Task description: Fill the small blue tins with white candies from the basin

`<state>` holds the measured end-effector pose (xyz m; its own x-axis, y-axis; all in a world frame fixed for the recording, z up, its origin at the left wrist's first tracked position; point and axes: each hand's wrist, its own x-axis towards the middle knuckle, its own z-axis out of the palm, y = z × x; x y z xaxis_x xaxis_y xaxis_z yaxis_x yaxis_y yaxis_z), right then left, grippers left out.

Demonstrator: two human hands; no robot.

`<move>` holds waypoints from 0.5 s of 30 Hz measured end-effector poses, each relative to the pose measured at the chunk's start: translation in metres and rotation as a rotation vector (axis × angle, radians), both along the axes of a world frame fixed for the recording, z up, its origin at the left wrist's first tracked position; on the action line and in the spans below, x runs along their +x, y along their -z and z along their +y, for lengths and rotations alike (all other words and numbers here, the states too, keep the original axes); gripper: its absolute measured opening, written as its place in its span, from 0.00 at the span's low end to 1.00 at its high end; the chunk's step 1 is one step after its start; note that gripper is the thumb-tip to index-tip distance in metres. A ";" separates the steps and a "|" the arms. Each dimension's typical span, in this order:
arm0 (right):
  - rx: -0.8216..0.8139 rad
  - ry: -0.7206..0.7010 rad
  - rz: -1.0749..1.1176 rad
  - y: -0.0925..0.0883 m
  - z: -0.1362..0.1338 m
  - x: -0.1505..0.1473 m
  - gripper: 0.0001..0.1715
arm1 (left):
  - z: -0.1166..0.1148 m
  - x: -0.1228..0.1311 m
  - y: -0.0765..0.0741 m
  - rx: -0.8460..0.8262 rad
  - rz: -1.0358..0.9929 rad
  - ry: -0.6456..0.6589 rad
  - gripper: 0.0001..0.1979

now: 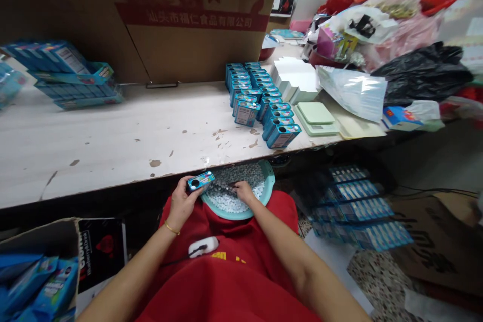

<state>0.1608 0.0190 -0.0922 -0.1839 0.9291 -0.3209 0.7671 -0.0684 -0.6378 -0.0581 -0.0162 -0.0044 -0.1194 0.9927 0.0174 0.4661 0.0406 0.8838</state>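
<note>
My left hand (181,202) is closed around a small blue box (200,181) with a dark round hole in its top, held tilted beside the basin's rim. On my lap rests a light teal basin (269,181) with many small white pellets (231,205) in it. Over the pellets my right hand (243,192) is closed on a small dark-handled tool (233,185); its far end lies among the pellets and its exact kind is unclear. On the table ahead stand rows of similar blue boxes (284,137), with dark openings showing in the tops of the nearer ones.
A pale green scale (316,117) and stacked white cards (296,78) stand right of the boxes. Blue packs (66,60) are piled at left, before a large carton (196,55). Blue packages fill a box (49,282) at lower left; stacked trays (358,209) stand at right.
</note>
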 end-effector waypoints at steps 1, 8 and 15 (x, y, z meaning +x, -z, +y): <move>0.001 0.015 0.037 -0.004 0.000 0.007 0.21 | 0.000 -0.001 0.000 0.003 -0.002 -0.004 0.20; 0.069 0.021 0.209 -0.074 -0.009 0.054 0.19 | 0.001 0.008 -0.001 0.027 0.033 0.043 0.18; 0.176 -0.246 -0.068 -0.142 -0.007 0.051 0.21 | 0.006 0.035 -0.001 0.038 0.169 0.211 0.17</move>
